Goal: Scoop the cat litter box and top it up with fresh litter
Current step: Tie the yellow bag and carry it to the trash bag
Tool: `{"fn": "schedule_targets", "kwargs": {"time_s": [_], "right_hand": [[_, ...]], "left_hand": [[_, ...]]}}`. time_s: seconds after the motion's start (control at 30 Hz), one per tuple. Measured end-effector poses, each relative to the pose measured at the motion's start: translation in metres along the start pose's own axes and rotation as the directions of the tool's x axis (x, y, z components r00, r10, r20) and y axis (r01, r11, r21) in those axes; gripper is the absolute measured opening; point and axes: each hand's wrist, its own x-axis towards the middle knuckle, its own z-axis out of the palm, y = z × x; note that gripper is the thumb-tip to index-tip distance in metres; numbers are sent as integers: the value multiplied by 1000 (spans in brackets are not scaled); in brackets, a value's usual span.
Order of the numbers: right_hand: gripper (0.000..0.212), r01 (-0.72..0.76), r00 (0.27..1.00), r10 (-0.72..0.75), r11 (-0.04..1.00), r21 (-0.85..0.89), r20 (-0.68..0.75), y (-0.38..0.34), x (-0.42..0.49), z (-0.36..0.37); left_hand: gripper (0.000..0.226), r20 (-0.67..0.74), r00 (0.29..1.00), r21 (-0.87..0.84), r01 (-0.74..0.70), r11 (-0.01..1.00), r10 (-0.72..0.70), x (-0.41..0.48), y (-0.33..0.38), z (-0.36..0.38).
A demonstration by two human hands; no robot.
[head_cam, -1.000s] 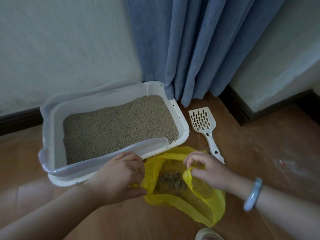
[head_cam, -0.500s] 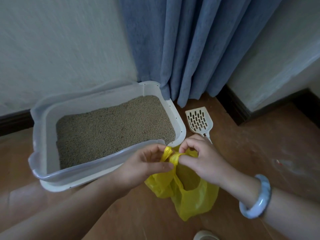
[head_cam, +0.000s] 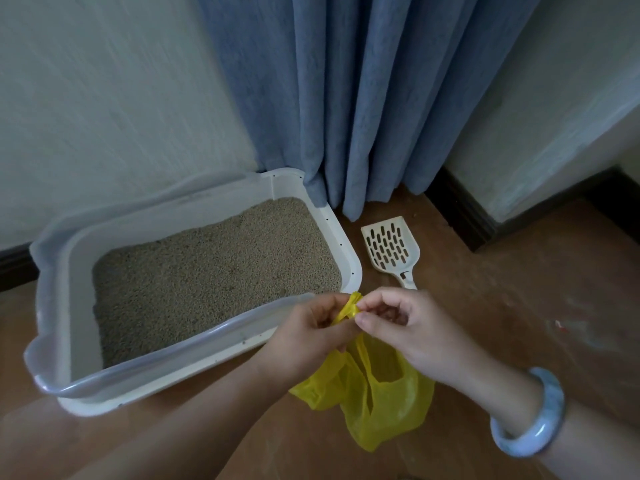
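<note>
My left hand: fingers curled, pinching gathered neck of yellow bag | my right hand: thumb and forefinger pinch same neck | bag hangs toward 6 o'clock | litter box at 10 o'clock of my hands | scoop at 12 o'clock

No legible text or labels.

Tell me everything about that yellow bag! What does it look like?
The yellow bag is thin, crinkly plastic, slightly see-through. Its top is gathered into a twisted bunch, pinched between the left hand and the right hand. The rest sags below the hands in loose folds above the wooden floor, close to the litter box at its near right corner. What is inside cannot be seen.
</note>
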Motion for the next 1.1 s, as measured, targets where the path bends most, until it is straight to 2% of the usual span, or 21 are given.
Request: {"fn": "schedule_targets", "kwargs": {"time_s": [0.07,0.13,0.27,0.33,0.4,0.5,0.57,0.67,0.83,0.9,1.0,1.1], "right_hand": [[9,83,997,-83,993,-83,3,4,1,-3],[10,87,996,-87,995,-51,7,6,3,-5],[15,-74,997,76,976,205,-4,6,10,-4],[19,-154,988,154,967,202,12,8,13,-2],[16,-223,974,209,951,214,86,10,13,0],[8,-245,966,217,941,232,141,13,13,3],[5,-191,979,169,956,225,111,16,14,5],[8,-34,999,34,986,163,4,22,13,12],[14,202,964,-220,971,-124,-151,35,3,18],[12,303,928,-345,918,-256,-138,37,0,16],[17,444,866,-500,784,-433,-18,37,0,12],[20,491,847,-527,716,-497,78,38,4,11]], "left_hand": [[29,15,1000,-6,-3,1000,3,3,0,3],[25,40,999,-21,-5,1000,6,6,-1,4],[26,31,999,10,-21,1000,20,6,-7,1],[27,12,1000,28,-23,999,23,6,-9,-1],[25,8,1000,12,-13,1000,13,6,-9,-3],[10,20,1000,-26,-2,1000,2,3,-6,-3],[14,-12,1000,-66,25,997,-26,1,-5,-2],[24,-83,992,-170,82,982,-97,-1,-3,2],[23,-168,963,-263,161,951,-209,0,1,6],[17,-190,951,-294,182,938,-244,1,0,6],[16,-200,943,-274,206,940,-265,2,2,7],[10,-201,944,-262,205,943,-262,1,5,8]]}}
